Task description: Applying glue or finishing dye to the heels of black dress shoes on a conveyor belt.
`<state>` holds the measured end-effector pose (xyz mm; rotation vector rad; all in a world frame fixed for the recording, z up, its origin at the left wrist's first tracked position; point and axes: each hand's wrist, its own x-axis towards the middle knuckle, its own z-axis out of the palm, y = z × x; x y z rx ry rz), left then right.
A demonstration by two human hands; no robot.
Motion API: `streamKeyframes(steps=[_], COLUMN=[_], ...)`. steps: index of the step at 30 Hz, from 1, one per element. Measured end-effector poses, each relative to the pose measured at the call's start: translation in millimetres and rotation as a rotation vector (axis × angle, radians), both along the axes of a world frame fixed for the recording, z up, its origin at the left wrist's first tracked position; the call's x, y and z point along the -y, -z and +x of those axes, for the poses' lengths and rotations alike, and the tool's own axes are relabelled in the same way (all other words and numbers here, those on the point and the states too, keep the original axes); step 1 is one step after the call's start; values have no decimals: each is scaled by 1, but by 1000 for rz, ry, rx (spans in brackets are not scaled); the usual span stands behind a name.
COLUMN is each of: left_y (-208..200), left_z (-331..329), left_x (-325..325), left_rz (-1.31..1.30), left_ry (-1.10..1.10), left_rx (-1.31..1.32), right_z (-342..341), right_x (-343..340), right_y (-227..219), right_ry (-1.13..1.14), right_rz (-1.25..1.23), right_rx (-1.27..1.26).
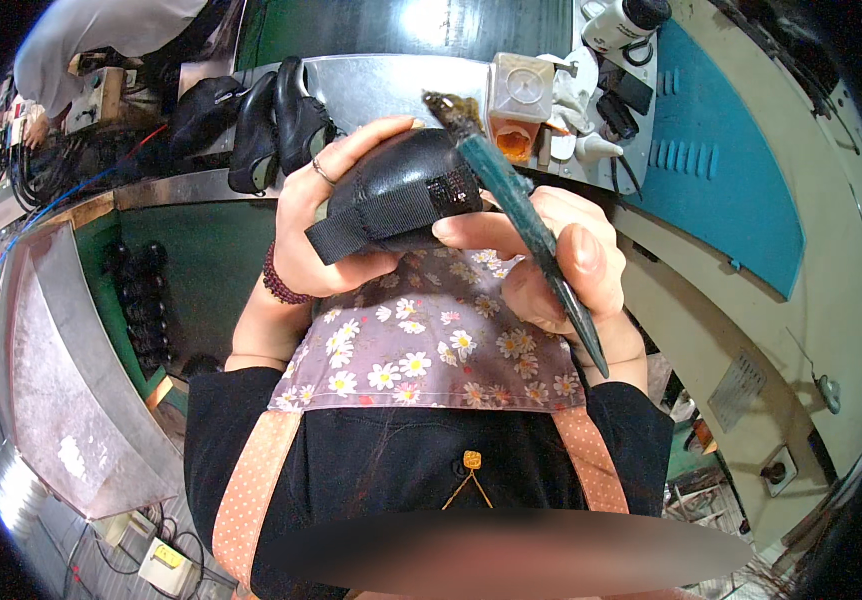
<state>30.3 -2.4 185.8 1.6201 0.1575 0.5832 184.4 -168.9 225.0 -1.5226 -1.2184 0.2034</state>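
Observation:
My left hand (pixel 316 215) is closed around a black shoe (pixel 391 165), held up in front of my flowered apron (pixel 401 340). A black webbing strap (pixel 376 222) lies across the shoe, its loose end sticking out to the left. A wet, shiny patch (pixel 453 193) shows at the strap's right end. My right hand (pixel 576 255) grips a brush with a dark green handle (pixel 516 200). The brush's brown, clotted bristles (pixel 454 112) point up and away, clear of the strap. My right index finger rests against the strap's right part. The shoe's underside is hidden.
Several black shoes (pixel 256 135) stand at the bench's left. Beyond my hands are a metal plate (pixel 381 75) and a plastic container with amber contents (pixel 514 142). A white bottle (pixel 611 28) stands far right, beside a blue panel (pixel 726 150). Another person's grey sleeve (pixel 101 45) is far left.

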Motion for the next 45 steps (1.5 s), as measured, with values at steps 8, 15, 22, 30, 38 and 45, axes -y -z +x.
streamKeyframes(steps=[8,15,22,30,38,45], left_y=[6,9,2,-21,-24,-10], left_z=[-7,-5,-11,-45,-78,-122], left_x=[-2,-17,-19,5,22,31], left_rz=[10,357,307,121,-67,-100], left_ry=[-82,-42,-44,-310,-611,-884], left_rx=[95,250,358,329,416,548], right_z=[3,17,-9,-6,-26,-51], right_x=[-24,-39,-52,-62,-106,-152], right_y=[26,43,72,74,69,69], right_ry=[105,128,179,-21,-87,-235], right_rz=[41,195,92,-3,-187,-291], right_rx=[54,-668,-923,-946,-959,-361])
